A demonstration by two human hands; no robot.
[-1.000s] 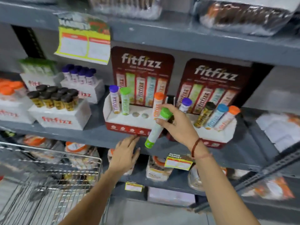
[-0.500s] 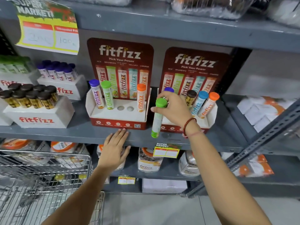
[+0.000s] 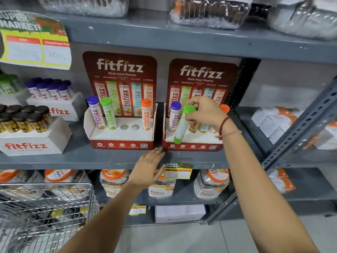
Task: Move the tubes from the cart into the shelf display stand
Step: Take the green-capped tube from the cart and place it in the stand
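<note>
I see a yellow price sign (image 3: 34, 46) upper left, orange-lidded jars (image 3: 114, 181) below, and perhaps wrapped packs (image 3: 207, 11) overhead.

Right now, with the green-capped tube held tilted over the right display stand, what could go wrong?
1. The green-capped tube hangs tilted, its bottom near the front edge of the right stand, so it may miss the hole and slip forward.
2. The right hand holds it only by the cap; the grip could loosen.
3. The purple-capped tube stands close beside and could be knocked.
</note>
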